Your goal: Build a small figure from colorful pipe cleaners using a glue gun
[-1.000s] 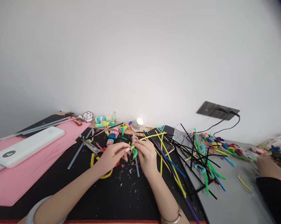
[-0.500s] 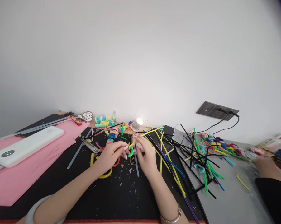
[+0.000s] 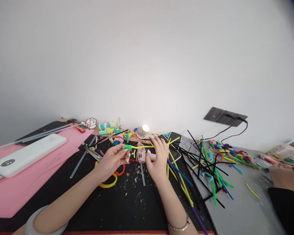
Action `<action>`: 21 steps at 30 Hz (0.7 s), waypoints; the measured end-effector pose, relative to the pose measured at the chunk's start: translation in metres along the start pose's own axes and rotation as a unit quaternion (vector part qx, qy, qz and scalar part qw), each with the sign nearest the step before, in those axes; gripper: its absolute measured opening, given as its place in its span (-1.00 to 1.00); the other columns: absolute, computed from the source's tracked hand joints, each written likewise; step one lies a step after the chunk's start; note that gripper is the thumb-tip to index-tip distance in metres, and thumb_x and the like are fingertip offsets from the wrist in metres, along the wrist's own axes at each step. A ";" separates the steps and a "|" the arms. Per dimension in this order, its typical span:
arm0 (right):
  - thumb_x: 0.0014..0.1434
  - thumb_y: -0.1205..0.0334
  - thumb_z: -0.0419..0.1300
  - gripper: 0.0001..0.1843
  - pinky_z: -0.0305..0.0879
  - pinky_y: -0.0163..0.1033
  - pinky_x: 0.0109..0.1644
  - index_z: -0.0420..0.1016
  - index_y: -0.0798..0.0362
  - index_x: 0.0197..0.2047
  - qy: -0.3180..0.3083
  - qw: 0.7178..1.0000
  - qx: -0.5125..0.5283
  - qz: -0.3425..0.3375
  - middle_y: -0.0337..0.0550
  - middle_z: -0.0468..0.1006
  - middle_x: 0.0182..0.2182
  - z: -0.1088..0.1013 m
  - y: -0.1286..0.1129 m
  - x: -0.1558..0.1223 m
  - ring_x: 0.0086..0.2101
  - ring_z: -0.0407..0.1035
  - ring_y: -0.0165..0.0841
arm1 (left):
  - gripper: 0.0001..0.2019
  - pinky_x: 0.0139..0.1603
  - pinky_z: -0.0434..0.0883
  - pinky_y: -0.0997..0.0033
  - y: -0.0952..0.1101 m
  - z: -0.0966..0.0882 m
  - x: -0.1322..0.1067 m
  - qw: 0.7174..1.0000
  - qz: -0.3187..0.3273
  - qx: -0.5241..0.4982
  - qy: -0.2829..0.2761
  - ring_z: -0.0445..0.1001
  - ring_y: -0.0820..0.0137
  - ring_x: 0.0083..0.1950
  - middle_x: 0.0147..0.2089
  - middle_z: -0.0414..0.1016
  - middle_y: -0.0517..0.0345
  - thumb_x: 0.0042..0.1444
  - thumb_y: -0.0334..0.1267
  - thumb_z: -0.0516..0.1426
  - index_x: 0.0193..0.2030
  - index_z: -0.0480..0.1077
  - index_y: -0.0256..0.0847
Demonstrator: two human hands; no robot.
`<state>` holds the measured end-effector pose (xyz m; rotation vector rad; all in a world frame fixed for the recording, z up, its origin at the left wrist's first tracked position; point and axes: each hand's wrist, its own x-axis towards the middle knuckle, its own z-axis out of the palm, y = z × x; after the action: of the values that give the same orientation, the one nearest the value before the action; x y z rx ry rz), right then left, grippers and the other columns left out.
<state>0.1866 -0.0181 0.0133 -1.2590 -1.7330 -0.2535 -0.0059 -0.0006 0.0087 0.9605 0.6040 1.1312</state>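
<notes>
My left hand [image 3: 114, 162] pinches a short bright green pipe cleaner piece [image 3: 127, 147], closed at the fingertips. From that green end a yellow pipe cleaner [image 3: 139, 147] stretches right towards my right hand [image 3: 158, 158]. The thumb and fingers of that hand are apart, and the yellow length passes by them; a firm grip on it does not show. Below and between my hands lies a pale pink plastic tool [image 3: 140, 156], partly covered by my right hand. Scissors [image 3: 108, 185] with yellow and orange handles lie under my left hand.
Loose pipe cleaners [image 3: 210, 176] in several colours pile up on the right. Phones [image 3: 175, 138] and a small lit lamp [image 3: 143, 131] stand near the wall. At left, a white power-bank-like device [image 3: 32, 153] rests on pink sheets [image 3: 46, 176]. Another person's hand [image 3: 285, 176] works far right.
My left hand has turned up and moved slightly left with the green piece. My right hand has shifted a little right, its fingers spreading. The pink tool between them shows more.
</notes>
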 end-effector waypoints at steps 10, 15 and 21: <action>0.26 0.40 0.06 -0.79 0.21 -0.05 0.14 0.50 0.01 -0.15 -0.111 0.984 0.130 -0.048 -0.15 0.61 -0.27 0.014 -0.007 -0.008 -0.22 0.47 -0.31 | -0.76 -0.36 0.33 0.49 -0.007 0.002 0.000 0.998 -0.030 0.037 -0.034 0.33 0.54 -0.46 -0.45 0.37 0.25 0.15 -0.12 0.19 -0.40 0.36 -0.24; 0.27 0.41 0.05 -0.76 0.38 -0.23 -0.12 0.52 0.05 -0.13 -0.096 0.980 0.170 -0.046 -0.06 0.57 -0.24 0.013 -0.007 -0.007 -0.20 0.44 -0.31 | -0.78 -0.36 0.34 0.47 -0.006 0.003 -0.001 0.998 -0.043 0.018 -0.046 0.35 0.52 -0.46 -0.42 0.38 0.23 0.15 -0.14 0.20 -0.37 0.36 -0.24; 0.29 0.41 0.05 -0.73 0.40 -0.19 -0.16 0.55 0.01 -0.10 -0.056 0.984 0.160 -0.060 -0.08 0.57 -0.25 0.008 -0.009 -0.005 -0.23 0.42 -0.30 | -0.79 -0.41 0.36 0.46 -0.003 0.006 -0.002 0.996 -0.065 -0.036 -0.055 0.37 0.51 -0.48 -0.41 0.42 0.19 0.11 -0.15 0.23 -0.35 0.37 -0.26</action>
<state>0.1746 -0.0205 0.0083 -0.9512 -1.8609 0.0287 -0.0002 -0.0045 0.0088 0.9016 0.5249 0.9715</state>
